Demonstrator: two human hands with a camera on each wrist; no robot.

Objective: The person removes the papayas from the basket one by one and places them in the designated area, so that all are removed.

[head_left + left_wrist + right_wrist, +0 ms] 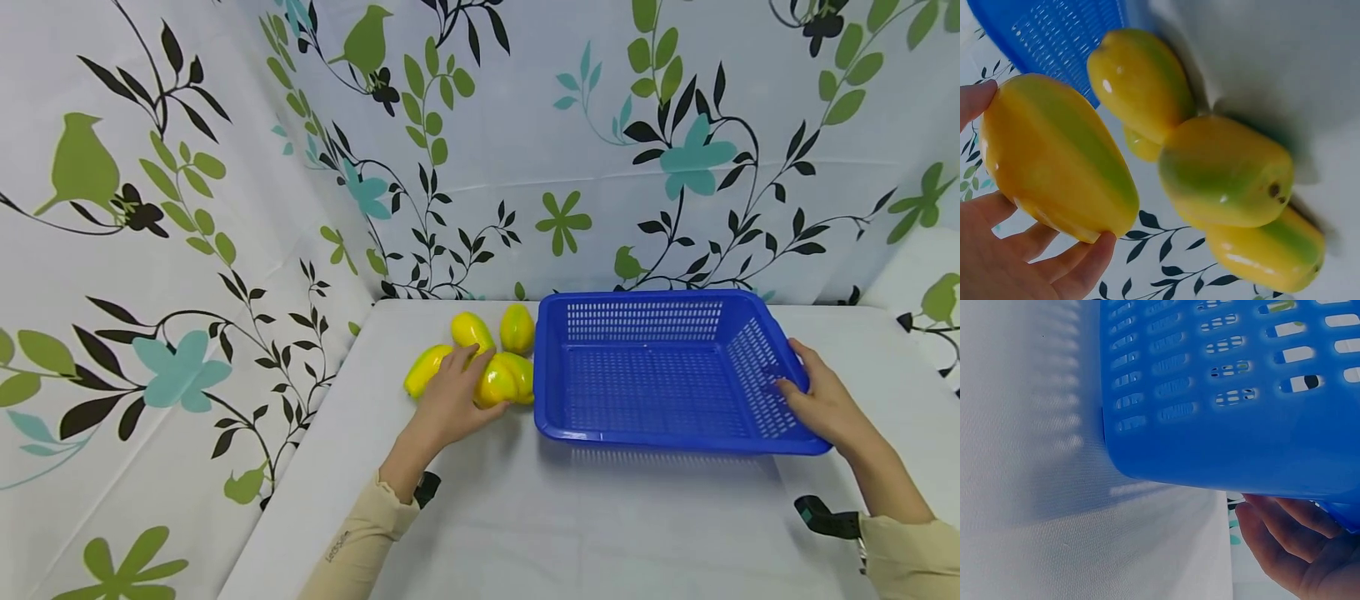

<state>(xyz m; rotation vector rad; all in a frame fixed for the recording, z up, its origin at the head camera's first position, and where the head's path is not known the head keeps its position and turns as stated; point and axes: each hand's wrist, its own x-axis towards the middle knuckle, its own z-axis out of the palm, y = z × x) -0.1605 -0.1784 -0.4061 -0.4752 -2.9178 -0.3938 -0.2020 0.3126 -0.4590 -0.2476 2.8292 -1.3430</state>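
My left hand point(453, 396) holds a yellow fruit with green streaks point(1057, 159), shaped like a mango or papaya, with the thumb on one side and fingers on the other. Around it lie several similar fruits, among them an upper fruit point(471, 330), a left fruit point(426, 369) and one beside the basket point(517, 328). A blue plastic basket point(551, 367) stands just right of them, with no fruit inside. At its right side, my right hand point(821, 400) grips the rim, thumb over the inner side. The right wrist view shows its fingers point(1272, 540) under the rim.
A white-covered table point(600, 533) carries everything. Behind and to the left hangs a white curtain point(487, 208) printed with leaves and birds. The basket's far side is close to the table's back edge.
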